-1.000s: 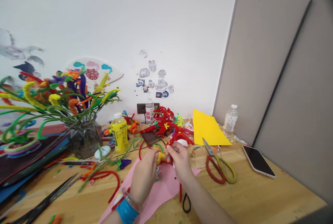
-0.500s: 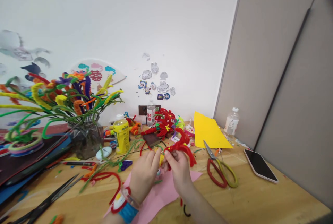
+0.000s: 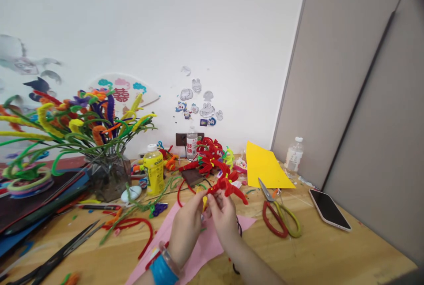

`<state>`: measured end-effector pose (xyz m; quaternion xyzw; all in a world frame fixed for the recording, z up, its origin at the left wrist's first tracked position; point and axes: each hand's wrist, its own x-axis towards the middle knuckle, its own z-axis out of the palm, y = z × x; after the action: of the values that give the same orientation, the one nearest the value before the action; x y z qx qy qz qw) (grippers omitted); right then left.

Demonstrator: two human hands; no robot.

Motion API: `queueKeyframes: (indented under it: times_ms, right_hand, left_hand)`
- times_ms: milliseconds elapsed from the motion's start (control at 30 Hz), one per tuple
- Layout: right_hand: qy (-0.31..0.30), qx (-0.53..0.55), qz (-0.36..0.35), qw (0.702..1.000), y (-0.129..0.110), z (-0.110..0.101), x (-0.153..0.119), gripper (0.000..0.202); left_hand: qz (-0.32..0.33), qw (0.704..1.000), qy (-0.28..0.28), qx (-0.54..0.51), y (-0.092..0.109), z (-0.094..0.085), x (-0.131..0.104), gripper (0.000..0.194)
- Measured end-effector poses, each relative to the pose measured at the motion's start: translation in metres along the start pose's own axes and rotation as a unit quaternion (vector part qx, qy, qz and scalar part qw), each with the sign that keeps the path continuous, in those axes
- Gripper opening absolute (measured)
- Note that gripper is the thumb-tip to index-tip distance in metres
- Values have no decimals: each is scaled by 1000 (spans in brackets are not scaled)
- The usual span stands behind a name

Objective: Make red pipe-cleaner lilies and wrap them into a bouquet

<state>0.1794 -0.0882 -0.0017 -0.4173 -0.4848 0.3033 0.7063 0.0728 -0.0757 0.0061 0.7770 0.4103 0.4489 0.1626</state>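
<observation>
Above a pink sheet point(image 3: 207, 243), my two hands meet at a red pipe-cleaner flower point(image 3: 228, 184) with small yellow bits. My right hand point(image 3: 222, 214) is closed, thumb and fingers pinching the flower's base. My left hand point(image 3: 188, 221), with a blue band at the wrist, is closed at the same base from the left; a bit of yellow shows between the hands. The left fingertips are partly hidden.
Red-and-yellow-handled scissors point(image 3: 281, 219), a phone point(image 3: 329, 209) and yellow paper point(image 3: 268, 166) lie right. Black scissors point(image 3: 61, 254), a yellow bottle point(image 3: 154, 170) and a glass vase point(image 3: 109, 174) of pipe-cleaner flowers stand or lie left. Red flowers point(image 3: 210, 157) are behind.
My left hand has turned and its wrist has rolled, so the white and red wrist ornament shows less. The red flower has tilted slightly and sits a little lower in my fingers.
</observation>
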Motion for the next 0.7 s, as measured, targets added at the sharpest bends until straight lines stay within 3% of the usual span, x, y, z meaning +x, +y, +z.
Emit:
queueKeyframes:
  times_ms: [167,300,400,467,533,633,700]
  right_hand:
    - [-48,-8,-39,998,2,-6,5,22]
    - [-105,20,-26,994,-1,-10,15,24]
    - [-108,-10,-11,994,-2,-12,19,20]
    - [-86,-36,-10,996,-2,-12,20,22]
    - [-67,-55,-11,996,-2,-11,18,23]
    - [-46,-82,-9,996,-1,-9,15,20]
    - [-33,-88,-3,996,-1,-8,13,17]
  left_hand:
    - [-82,976,-27,-201,11,-6,8,21]
    - [-159,909,-112,-370,16,-13,12,22]
    - [-196,880,-164,-400,16,-13,13,25]
    - [-190,894,-146,-379,15,-10,12,23]
    - [-158,928,-99,-323,14,-6,10,20]
    - [-65,979,-26,-192,11,-1,6,21]
    - [-5,992,-5,-125,7,0,4,23]
